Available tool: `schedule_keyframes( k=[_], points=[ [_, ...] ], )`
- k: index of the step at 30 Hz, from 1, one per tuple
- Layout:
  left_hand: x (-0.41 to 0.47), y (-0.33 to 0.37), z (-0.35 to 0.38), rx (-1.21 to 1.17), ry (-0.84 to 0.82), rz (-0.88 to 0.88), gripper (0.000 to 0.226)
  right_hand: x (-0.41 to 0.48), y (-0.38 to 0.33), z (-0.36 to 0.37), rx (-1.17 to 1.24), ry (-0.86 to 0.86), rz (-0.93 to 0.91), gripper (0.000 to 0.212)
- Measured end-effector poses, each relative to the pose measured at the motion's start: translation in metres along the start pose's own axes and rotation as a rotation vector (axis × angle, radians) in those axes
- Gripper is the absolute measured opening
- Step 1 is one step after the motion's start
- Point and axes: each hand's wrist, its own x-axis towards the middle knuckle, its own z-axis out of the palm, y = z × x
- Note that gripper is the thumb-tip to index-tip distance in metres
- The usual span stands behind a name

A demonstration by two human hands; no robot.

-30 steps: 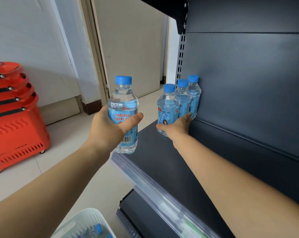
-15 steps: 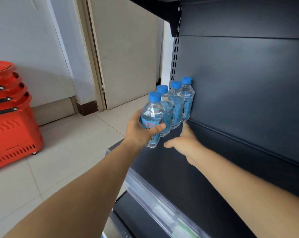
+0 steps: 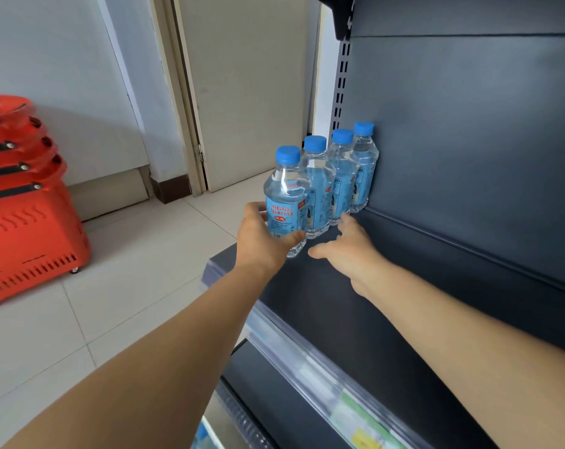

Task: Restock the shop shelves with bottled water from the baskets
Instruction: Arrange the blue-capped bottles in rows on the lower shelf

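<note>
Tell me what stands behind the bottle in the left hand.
Behind the held bottle, gripped by the left hand, three more bottles stand in a row on the dark shelf, running back to the rear panel. Their lower left sides are hidden behind it.

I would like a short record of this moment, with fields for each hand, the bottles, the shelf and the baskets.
left hand: left hand grips the front bottle near its base, at the front end of the row
right hand: right hand open, holding nothing, beside the row
bottles in row: three bottles stand upright toward the back panel
shelf: dark shelf, mostly bare
baskets: stacked red baskets on the floor at left
</note>
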Motion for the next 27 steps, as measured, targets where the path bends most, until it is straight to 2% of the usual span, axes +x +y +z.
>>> schedule_keyframes(
  k=[4,6,10,14,20,22,24,27],
  points=[
    [-0.001,-0.003,-0.009,-0.068,-0.122,0.027,0.066,-0.002,-0.003,0.0,-0.007,0.133,0.003,0.071],
    [0.003,-0.005,-0.019,-0.076,-0.233,0.061,0.061,-0.002,-0.004,0.001,0.008,0.195,0.015,0.061],
    [0.004,-0.007,-0.032,-0.064,-0.363,0.094,0.063,-0.007,-0.008,0.009,0.004,0.15,0.006,0.039],
    [0.003,-0.011,-0.025,0.149,-0.25,0.105,0.1,-0.011,-0.008,0.026,0.04,0.077,-0.046,0.038],
    [0.005,-0.006,-0.011,0.194,-0.175,0.211,0.12,-0.019,-0.006,0.037,0.072,0.192,0.005,0.043],
    [0.005,-0.001,-0.009,0.125,-0.122,0.143,0.111,-0.018,-0.007,0.034,0.05,0.2,-0.007,0.041],
    [0.004,0.003,-0.008,0.133,-0.083,0.067,0.088,-0.012,-0.009,0.027,0.039,0.262,-0.011,0.044],
    [0.009,0.005,-0.01,0.088,-0.117,0.026,0.073,0.002,-0.011,0.013,0.006,0.356,-0.017,0.046]
  ],
)
